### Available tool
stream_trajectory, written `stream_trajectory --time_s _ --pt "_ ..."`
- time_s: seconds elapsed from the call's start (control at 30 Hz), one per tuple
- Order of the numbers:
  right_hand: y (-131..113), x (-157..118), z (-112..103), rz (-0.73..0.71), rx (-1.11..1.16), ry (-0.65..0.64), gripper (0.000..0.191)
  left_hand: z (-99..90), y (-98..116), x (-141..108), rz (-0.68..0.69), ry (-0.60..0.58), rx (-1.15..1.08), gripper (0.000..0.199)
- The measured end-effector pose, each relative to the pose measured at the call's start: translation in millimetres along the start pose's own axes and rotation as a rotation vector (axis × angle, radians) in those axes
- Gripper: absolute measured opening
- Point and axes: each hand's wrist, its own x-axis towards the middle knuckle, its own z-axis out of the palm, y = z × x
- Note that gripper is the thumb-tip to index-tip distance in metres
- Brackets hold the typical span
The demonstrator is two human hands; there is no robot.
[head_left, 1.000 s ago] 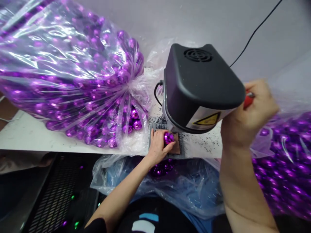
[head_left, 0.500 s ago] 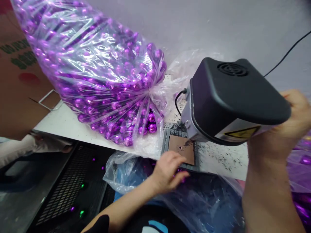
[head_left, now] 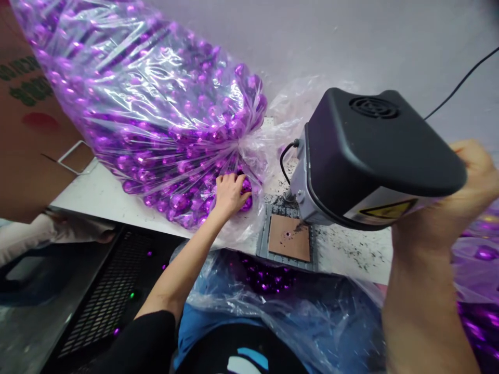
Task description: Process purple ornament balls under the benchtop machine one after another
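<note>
My left hand point(head_left: 230, 195) is at the mouth of a clear plastic bag, its fingers curled over shiny purple balls point(head_left: 246, 201). That bulging bag point(head_left: 156, 98) is packed with them. At the right, my right hand point(head_left: 477, 174) is closed behind a bench press with a black cover point(head_left: 390, 150); whatever it grips is hidden by the cover. Under the press lies a brown square plate point(head_left: 289, 238) with a small hole, set on a grey grooved base point(head_left: 263, 241). More purple balls point(head_left: 268, 278) lie in an open plastic bag point(head_left: 331, 306) over my lap.
A cardboard box point(head_left: 35, 135) stands at the left. Dark shavings point(head_left: 354, 254) litter the white table point(head_left: 105, 192). Below it is a black crate point(head_left: 101, 291) with a few small balls. Another bag of purple balls point(head_left: 479, 280) is at the far right.
My left hand has moved from above the lap bag, beside the plate, up and left to the balls at the bag's mouth. My right hand stays behind the press.
</note>
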Motion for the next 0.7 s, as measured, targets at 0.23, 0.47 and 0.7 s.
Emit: stream_trajectory --time_s 0.23,0.47,0.7 --pt "-4.9 -2.1 -0.2 -0.027 -0.076 -0.017 0.034 -37.8 51.8 -78.9 -0.371 -0.209 -1.306 0.054" --pt "-9.1 -2.4 -0.4 -0.038 -0.059 -0.062 0.036 1.3 72.3 -111.4 -0.818 -0.662 -2.003 0.052" --pt "-10.7 -2.5 -0.2 -0.013 -0.026 -0.074 0.032 3.5 72.5 -100.1 -0.999 -0.69 -2.041 0.041"
